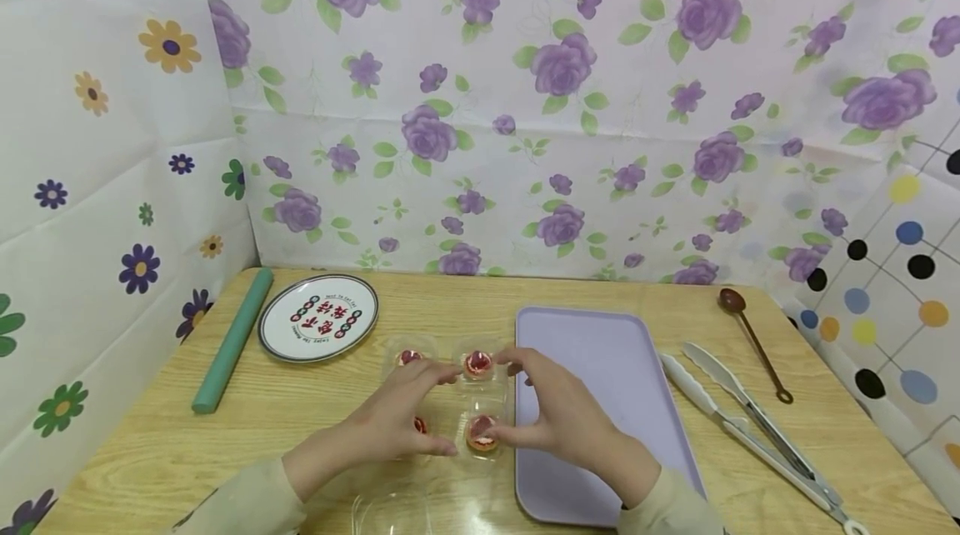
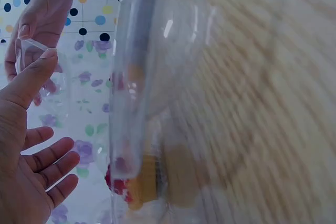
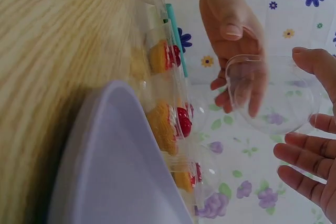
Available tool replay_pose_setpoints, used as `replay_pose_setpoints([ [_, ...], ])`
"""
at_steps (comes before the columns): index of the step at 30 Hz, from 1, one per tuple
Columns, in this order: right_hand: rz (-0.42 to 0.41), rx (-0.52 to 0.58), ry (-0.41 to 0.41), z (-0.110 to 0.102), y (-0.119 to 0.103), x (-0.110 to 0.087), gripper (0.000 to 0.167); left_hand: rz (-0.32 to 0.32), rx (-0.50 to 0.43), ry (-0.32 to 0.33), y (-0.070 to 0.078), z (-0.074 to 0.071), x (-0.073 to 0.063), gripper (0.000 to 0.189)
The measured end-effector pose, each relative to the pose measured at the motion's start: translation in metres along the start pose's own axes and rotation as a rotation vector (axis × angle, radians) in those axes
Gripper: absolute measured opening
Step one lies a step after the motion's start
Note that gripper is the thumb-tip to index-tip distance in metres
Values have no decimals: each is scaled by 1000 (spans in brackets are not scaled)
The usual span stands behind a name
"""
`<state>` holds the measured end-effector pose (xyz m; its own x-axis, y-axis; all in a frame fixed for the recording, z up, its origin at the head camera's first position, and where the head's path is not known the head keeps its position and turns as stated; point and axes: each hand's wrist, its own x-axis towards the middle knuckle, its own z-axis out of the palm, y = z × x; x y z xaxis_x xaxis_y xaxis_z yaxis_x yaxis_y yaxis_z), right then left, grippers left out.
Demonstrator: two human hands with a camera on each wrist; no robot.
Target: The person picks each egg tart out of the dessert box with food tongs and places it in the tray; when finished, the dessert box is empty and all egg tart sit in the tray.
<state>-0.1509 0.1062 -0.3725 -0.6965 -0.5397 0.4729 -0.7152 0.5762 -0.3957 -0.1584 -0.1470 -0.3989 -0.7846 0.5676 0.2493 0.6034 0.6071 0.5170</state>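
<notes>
Several small tarts with red topping, one of them a tart at the back right, sit in clear plastic packaging on the table. Above them, my right hand holds a clear, rounded plastic lid by its edge between thumb and fingers. My left hand faces it from the other side, thumb and fingers spread. Its thumb is close to the lid in the left wrist view; whether it touches is unclear. In the right wrist view, some of its fingers show through the plastic.
Another clear plastic piece lies at the front edge. A lilac tray sits right of the tarts, then tongs and a brown spoon. At left are a white plate and a green roll.
</notes>
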Motion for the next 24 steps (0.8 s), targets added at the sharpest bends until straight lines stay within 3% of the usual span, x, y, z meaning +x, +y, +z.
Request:
replay_pose_setpoints([
  [6, -27, 71, 30, 6, -3, -4, 76, 42, 22, 39, 7, -2, -3, 90],
  [18, -6, 200, 13, 11, -6, -13, 75, 6, 9, 29, 18, -4, -11, 79],
  [24, 1, 200, -1, 11, -8, -21, 76, -2, -17, 30, 23, -4, -16, 79],
])
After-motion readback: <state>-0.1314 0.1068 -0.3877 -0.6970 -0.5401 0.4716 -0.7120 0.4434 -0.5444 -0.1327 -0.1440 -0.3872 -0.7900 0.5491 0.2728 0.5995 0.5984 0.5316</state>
